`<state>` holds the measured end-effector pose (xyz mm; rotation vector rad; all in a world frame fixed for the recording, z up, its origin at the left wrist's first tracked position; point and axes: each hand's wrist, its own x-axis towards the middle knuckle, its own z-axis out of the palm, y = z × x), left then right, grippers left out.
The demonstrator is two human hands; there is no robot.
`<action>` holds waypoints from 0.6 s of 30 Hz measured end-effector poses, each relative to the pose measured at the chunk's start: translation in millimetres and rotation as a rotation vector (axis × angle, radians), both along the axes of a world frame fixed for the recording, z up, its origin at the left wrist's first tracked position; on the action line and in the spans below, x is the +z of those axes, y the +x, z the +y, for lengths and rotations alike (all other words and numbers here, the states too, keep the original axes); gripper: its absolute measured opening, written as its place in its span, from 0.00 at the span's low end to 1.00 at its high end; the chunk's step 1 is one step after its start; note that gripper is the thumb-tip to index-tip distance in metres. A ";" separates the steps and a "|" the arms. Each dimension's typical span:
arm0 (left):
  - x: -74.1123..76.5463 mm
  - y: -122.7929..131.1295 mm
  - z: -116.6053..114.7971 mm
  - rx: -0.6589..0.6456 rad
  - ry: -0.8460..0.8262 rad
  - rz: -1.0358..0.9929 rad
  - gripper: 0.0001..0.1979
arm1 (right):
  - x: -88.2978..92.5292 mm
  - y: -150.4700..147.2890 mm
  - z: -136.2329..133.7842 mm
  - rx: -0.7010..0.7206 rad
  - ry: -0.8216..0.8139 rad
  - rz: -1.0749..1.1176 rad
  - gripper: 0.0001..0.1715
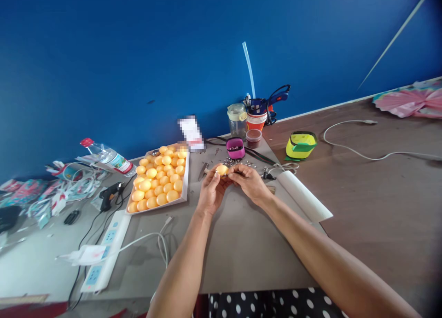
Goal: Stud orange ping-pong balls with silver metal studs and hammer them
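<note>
An orange ball (221, 170), like a table tennis ball, is held between the thumb and fingers of my left hand (211, 189). My right hand (249, 182) is closed in a pinch at the ball's right side; whatever lies between its fingertips is too small to make out. Just beyond my hands, small shiny metal pieces (246, 163) lie scattered on the grey mat. A purple container (235, 148) behind them has more small pieces inside. To the left stands a shallow white box (185, 182) filled with several rows of similar orange balls.
At the left are a plastic bottle (115, 159), a glue gun (109, 196) and a white power strip (107, 249) with cables. Behind stand a jar (237, 120) and an orange cup (256, 121). On the right are a yellow-green container (301, 145) and a white roll (304, 196).
</note>
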<state>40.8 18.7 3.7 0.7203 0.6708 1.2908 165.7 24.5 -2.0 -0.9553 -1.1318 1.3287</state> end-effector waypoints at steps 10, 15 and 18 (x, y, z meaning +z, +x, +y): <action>-1.6 -0.2 0.4 -0.002 0.009 0.006 0.14 | -2.5 2.3 0.2 0.013 0.030 -0.085 0.09; -3.1 0.7 -0.1 0.021 0.024 0.069 0.16 | -3.2 2.6 0.0 0.022 0.009 -0.076 0.07; -5.8 2.0 -0.6 0.030 0.054 0.088 0.17 | -3.5 2.2 0.1 0.015 -0.020 -0.055 0.07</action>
